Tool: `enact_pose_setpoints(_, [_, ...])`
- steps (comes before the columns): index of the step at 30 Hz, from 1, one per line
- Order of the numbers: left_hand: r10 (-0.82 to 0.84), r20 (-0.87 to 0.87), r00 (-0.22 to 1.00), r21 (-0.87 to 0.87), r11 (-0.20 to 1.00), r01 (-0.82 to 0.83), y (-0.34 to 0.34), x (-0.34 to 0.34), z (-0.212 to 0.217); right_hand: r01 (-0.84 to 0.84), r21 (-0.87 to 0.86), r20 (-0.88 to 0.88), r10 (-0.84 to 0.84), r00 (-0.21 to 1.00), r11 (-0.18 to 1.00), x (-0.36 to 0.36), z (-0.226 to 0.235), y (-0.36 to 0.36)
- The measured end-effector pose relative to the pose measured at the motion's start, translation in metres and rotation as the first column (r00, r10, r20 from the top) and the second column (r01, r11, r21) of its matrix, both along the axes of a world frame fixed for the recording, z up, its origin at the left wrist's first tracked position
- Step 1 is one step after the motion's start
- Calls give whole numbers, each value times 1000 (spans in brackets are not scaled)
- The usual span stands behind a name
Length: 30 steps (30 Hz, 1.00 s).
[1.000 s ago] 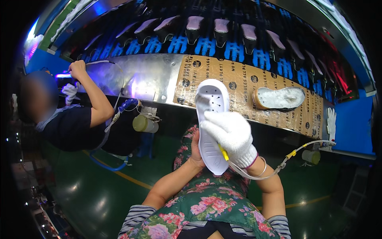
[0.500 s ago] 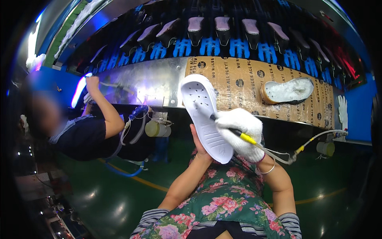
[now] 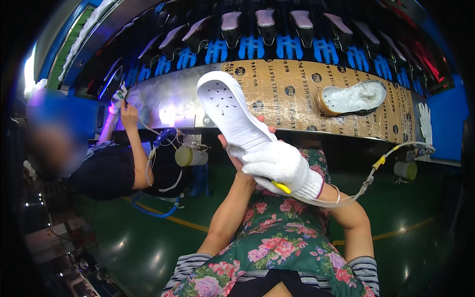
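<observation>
A white shoe sole (image 3: 222, 101), dotted with small holes near its far end, is tilted over the front edge of the bench. My bare left hand (image 3: 233, 154) supports it from beneath, with the thumb on one side and fingertips showing on the other. Over the sole's near end is my right hand (image 3: 279, 166) in a white knitted glove, closed around a hose-fed brush (image 3: 281, 187) with a yellow band. The glove hides the brush's tip and the sole's near end, so contact between them cannot be seen.
Printed brown cardboard (image 3: 277, 96) covers part of the metal bench (image 3: 163, 101). A whitish shoe-shaped piece (image 3: 354, 96) rests on it. Shoe lasts (image 3: 266, 20) on blue holders line the back. The brush's clear hose (image 3: 346, 200) runs right. A co-worker's arm (image 3: 136, 148) is at left.
The sole has shifted left and away from me. My right hand has moved down and left toward the sole's near end. The brush tip, visible earlier on the sole, is now hidden.
</observation>
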<state>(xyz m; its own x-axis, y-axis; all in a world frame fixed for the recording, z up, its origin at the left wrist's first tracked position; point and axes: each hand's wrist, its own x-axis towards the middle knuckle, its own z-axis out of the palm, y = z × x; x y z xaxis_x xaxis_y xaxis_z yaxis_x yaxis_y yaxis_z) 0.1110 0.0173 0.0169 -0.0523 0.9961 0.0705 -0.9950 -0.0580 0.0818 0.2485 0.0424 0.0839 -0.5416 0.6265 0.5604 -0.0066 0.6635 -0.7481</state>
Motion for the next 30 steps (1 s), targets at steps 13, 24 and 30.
enact_pose_setpoints(13, [-51,-96,994,85,995,60,16,-16,6,-153,-56,13,154,988,987,31,21,29])
enact_pose_setpoints(24, [-213,-123,969,33,975,218,18,-27,14,-121,-5,28,121,992,993,33,16,23])
enact_pose_setpoints(30, [-358,-155,921,27,930,366,24,-40,7,-303,-362,-99,286,953,882,41,16,16])
